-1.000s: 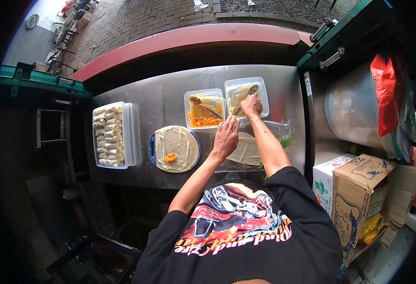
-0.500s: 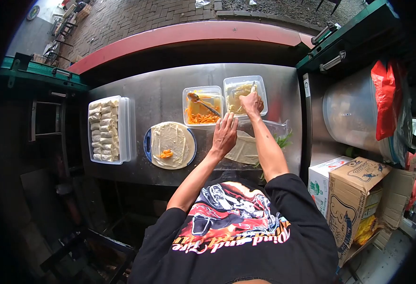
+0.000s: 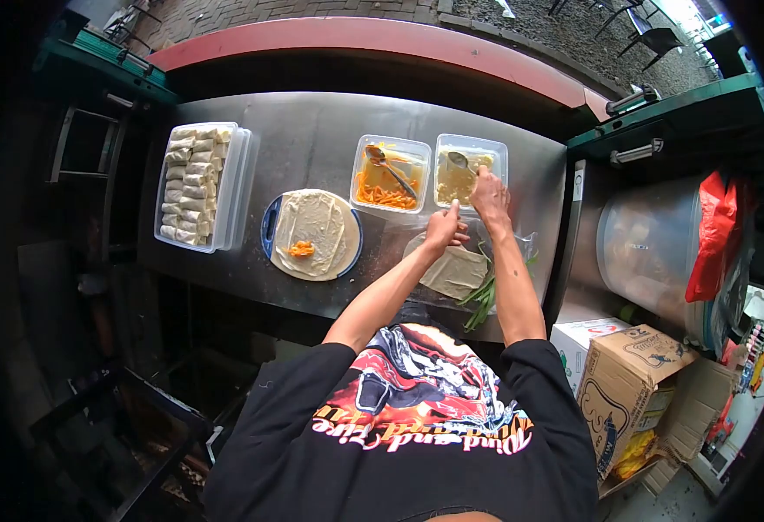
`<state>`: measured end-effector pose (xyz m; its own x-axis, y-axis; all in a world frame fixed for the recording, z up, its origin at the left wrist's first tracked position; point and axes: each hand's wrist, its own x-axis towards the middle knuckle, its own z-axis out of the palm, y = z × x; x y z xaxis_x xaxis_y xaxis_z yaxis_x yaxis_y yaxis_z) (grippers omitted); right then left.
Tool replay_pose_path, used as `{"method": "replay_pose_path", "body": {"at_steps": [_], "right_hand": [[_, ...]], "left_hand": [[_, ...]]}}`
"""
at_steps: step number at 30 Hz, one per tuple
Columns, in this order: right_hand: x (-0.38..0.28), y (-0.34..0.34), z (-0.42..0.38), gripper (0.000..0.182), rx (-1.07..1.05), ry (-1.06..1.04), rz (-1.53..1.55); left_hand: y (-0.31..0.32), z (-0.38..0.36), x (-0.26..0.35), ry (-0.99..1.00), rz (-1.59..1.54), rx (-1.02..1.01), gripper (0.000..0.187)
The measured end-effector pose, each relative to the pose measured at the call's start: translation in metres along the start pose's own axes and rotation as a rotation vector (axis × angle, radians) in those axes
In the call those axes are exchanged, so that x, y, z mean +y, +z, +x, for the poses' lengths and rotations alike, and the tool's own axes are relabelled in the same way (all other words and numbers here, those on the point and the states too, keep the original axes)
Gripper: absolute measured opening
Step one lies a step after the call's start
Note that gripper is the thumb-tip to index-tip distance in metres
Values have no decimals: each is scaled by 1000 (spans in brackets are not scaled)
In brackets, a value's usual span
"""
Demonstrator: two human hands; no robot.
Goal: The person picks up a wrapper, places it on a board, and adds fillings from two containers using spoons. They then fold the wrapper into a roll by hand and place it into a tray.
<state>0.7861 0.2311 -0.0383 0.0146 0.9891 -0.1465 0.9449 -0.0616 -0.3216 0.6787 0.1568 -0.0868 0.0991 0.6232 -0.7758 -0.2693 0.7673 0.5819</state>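
My right hand (image 3: 491, 198) grips a metal spoon (image 3: 459, 161) over a clear plastic tub (image 3: 501, 153) of pale, creamy filling. Just in front of that tub is my left hand (image 3: 445, 230), thumb raised and fingers apart, holding nothing. Beside it, a second tub (image 3: 424, 150) contains orange shredded carrot (image 3: 384, 193) and another spoon (image 3: 391, 170). Farther left, thin wrapper sheets (image 3: 312, 222) lie on a round, blue-rimmed board (image 3: 269, 228), with a small heap of carrot (image 3: 301, 249) on top. More wrappers (image 3: 453, 270) on plastic lie below my hands.
White rolls (image 3: 192, 187) fill a plastic box (image 3: 225, 228) at the left of the steel counter (image 3: 304, 130). Green leafy stalks (image 3: 484, 296) lie near the front edge. To the right stand a large clear container (image 3: 639, 239), a red bag (image 3: 708, 239) and an open cardboard box (image 3: 626, 383).
My left hand has turned from flat fingers to thumb-up and shifted right. The spoon's bowl now shows in the pale filling's tub. The head view has shifted, revealing more of the green stalks.
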Motion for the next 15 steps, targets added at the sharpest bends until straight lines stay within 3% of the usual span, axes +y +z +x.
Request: {"method": "replay_pose_path", "body": {"at_steps": [4, 11, 13, 15], "right_hand": [[9, 6, -9, 24, 29, -232, -24], [35, -17, -46, 36, -78, -406, -160], [36, -27, -48, 37, -57, -397, -187], [35, -36, -45, 35, 116, -315, -209]], "left_hand": [[6, 13, 0, 55, -28, 27, 52], [3, 13, -9, 61, -215, -98, 49], [2, 12, -16, 86, -214, -77, 46], [-1, 11, -20, 78, -239, -96, 44]]}}
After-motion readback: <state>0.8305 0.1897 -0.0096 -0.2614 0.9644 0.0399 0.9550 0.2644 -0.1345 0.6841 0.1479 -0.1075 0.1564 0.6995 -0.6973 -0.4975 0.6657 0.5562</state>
